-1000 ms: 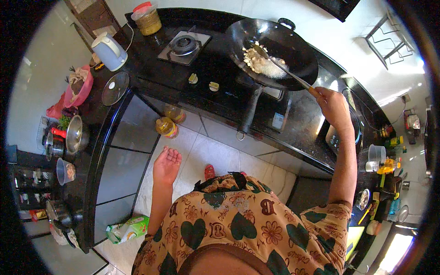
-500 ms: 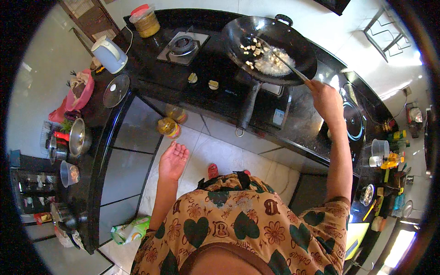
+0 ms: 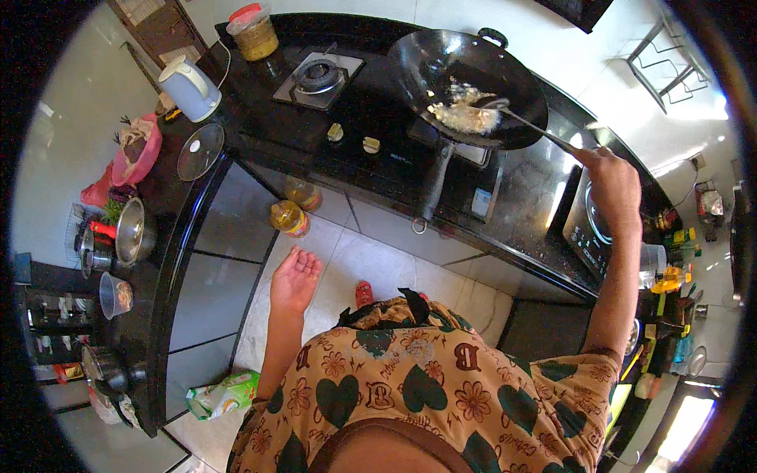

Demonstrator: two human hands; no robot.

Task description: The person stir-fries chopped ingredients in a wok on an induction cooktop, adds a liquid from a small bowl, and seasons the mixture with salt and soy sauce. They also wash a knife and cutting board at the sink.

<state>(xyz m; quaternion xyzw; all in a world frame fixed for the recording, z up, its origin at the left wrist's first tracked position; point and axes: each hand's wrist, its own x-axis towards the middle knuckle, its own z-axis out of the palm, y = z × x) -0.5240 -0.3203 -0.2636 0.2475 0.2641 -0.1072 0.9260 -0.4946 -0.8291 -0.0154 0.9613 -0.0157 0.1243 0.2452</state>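
My right hand point(image 3: 613, 180) is closed around the handle of a long metal ladle point(image 3: 540, 130). Its rounded, dark head reaches into a black wok point(image 3: 422, 67) on the right burner. Pale diced pieces point(image 3: 467, 117) lie bunched in bubbling oil at the wok's near side, against the ladle's head. The wok's long handle point(image 3: 433, 185) points back toward me, and neither hand touches it. Over the floor, my left hand point(image 3: 296, 280) hangs palm up with loosely curled fingers and nothing in it. Nearest to it is a bottle of yellow oil point(image 3: 290, 219) on the floor.
Left of the wok is a bare gas burner point(image 3: 318, 77); two knobs point(image 3: 371, 145) sit in front. A kettle point(image 3: 189, 90), a glass lid point(image 3: 200, 153) and a steel bowl point(image 3: 136, 230) stand on the left counter. An induction plate point(image 3: 590, 225) lies beneath my right forearm.
My right hand has moved right and slightly down, drawing the ladle across the wok. The scattered pieces are now gathered in the oil at the near side. My left hand has hardly moved.
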